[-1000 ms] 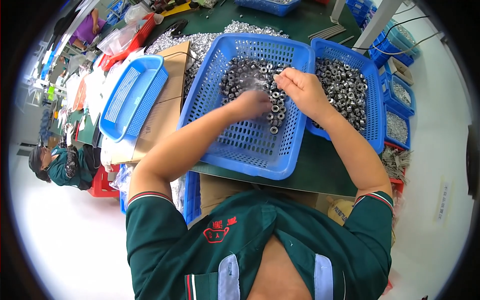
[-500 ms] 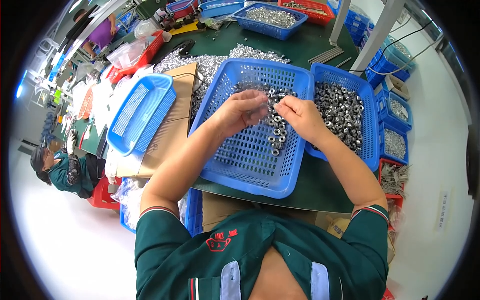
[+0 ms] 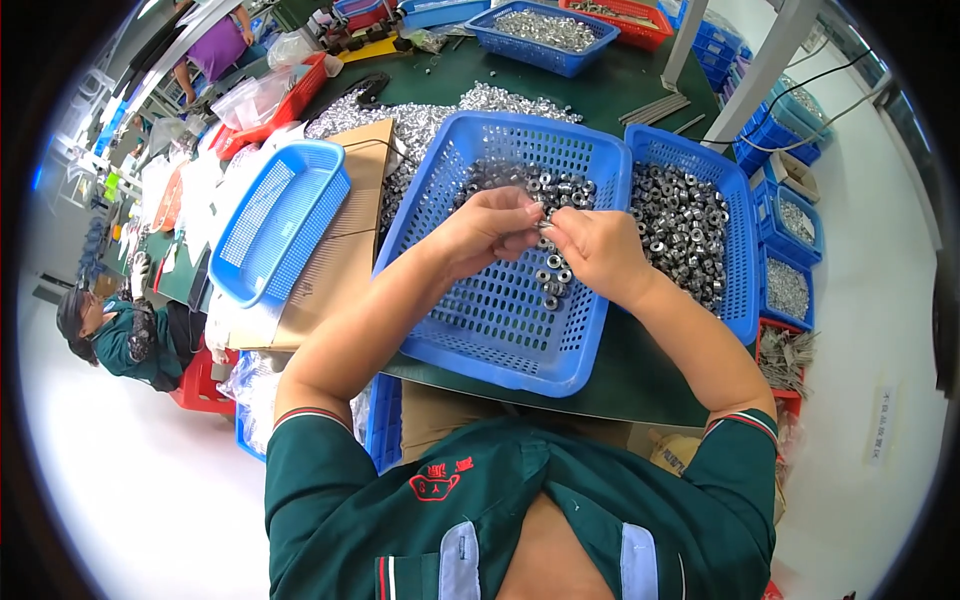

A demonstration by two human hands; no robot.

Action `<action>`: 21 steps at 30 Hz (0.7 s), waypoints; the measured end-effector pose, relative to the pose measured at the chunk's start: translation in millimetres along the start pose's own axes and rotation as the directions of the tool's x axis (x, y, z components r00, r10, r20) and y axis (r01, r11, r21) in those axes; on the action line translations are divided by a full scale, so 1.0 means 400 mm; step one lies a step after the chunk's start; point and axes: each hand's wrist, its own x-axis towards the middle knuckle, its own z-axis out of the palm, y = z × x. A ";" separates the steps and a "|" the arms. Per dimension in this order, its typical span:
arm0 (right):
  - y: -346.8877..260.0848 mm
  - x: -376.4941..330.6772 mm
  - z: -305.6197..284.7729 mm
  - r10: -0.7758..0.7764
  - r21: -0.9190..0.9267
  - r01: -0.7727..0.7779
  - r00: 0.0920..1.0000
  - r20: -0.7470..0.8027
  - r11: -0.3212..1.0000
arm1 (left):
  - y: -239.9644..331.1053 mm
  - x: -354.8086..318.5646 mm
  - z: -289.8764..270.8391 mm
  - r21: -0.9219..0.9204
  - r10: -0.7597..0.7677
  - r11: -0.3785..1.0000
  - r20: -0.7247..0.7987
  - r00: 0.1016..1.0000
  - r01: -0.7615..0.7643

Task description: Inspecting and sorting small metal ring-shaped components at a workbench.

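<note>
My left hand [image 3: 488, 230] and my right hand [image 3: 604, 252] meet above a blue perforated basket [image 3: 478, 362]. Their fingertips pinch together on a small shiny metal part [image 3: 543, 224], mostly covered by the fingers. Beneath them in the basket lie loose metal rings [image 3: 552, 288], thick and nut-like, piled toward the far side with a few trailing nearer. To the right, a second blue basket [image 3: 745, 250] is filled with similar dark, shiny rings [image 3: 682, 235].
A blue tray [image 3: 262, 292] lies on cardboard [image 3: 345, 230] at left. Behind are a heap of small silver parts [image 3: 420, 125], metal rods [image 3: 655, 109] and a blue basket of silver parts [image 3: 545, 62]. A white post [image 3: 755, 70] rises at right. A co-worker [image 3: 130, 335] sits at left.
My hands, apart half a second ago, have come together at the fingertips. The person at the far upper left has shifted.
</note>
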 end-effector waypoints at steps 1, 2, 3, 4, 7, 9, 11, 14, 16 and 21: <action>-0.006 0.001 -0.001 0.001 0.001 -0.001 1.000 0.002 1.000 | 0.005 -0.005 0.000 -0.001 -0.001 1.000 -0.001 1.000 0.001; -0.013 0.003 -0.002 -0.073 -0.063 0.071 0.997 -0.030 0.995 | 0.012 -0.011 -0.003 -0.006 -0.038 0.999 0.021 0.999 0.038; -0.020 0.006 -0.004 -0.147 -0.130 0.139 0.987 -0.057 0.982 | 0.016 -0.015 -0.003 -0.010 -0.076 0.997 0.044 0.996 0.076; -0.026 0.007 -0.006 -0.145 -0.129 0.137 0.988 -0.056 0.982 | 0.017 -0.015 -0.002 -0.011 -0.078 0.997 0.044 0.996 0.078; -0.036 0.006 -0.008 -0.150 -0.187 0.132 0.985 -0.085 0.973 | 0.016 -0.012 0.006 -0.043 -0.090 0.995 0.041 0.995 0.092; -0.031 -0.001 0.000 0.002 -0.094 -0.010 0.996 -0.084 0.996 | 0.011 -0.006 0.019 0.052 0.025 0.998 -0.031 0.999 -0.023; -0.020 -0.003 -0.001 0.134 0.056 -0.133 0.991 -0.023 0.990 | 0.007 0.001 0.025 0.117 0.080 0.990 -0.026 0.996 -0.076; -0.005 0.010 -0.005 0.287 0.390 -0.303 0.953 0.102 0.870 | 0.015 -0.005 0.033 0.231 0.205 0.950 0.037 0.978 -0.208; -0.005 0.017 -0.013 0.356 0.531 -0.411 0.911 0.208 0.741 | 0.019 -0.007 0.033 0.289 0.239 0.929 0.008 0.971 -0.231; 0.014 0.031 -0.020 0.430 0.584 -0.504 0.860 0.274 0.636 | 0.081 0.008 0.054 0.606 0.249 0.778 -0.053 0.967 -0.167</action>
